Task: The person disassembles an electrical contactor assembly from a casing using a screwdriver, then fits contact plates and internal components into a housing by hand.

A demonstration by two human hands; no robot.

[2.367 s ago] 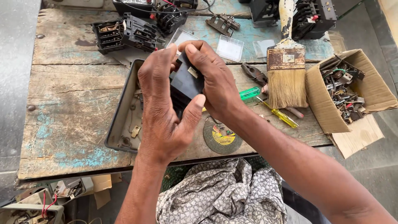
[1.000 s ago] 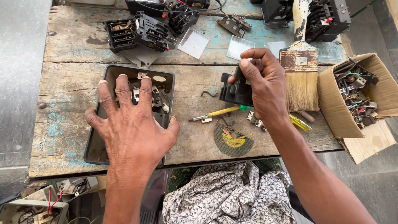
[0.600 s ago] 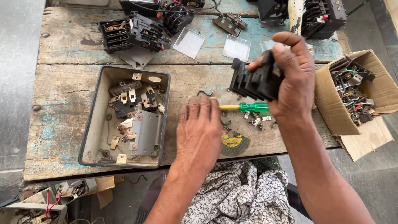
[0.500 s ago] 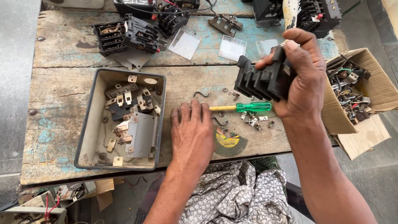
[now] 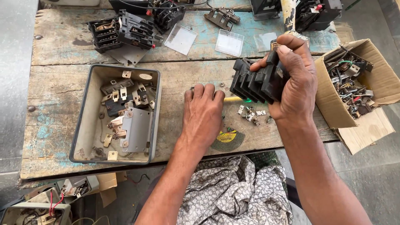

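Head view: right hand (image 5: pixel 293 83) grips black switch block (image 5: pixel 254 81).

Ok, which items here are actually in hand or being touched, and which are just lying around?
In use:
- black switch block, gripped in the right hand
- screwdriver, under the left hand
- small metal clips beside it

Lying about:
- grey metal tray of parts
- cardboard box
- clear plastic covers
- grinding disc

Weathered wooden workbench (image 5: pixel 58 50), grey concrete floor (image 5: pixel 14 62), daylight
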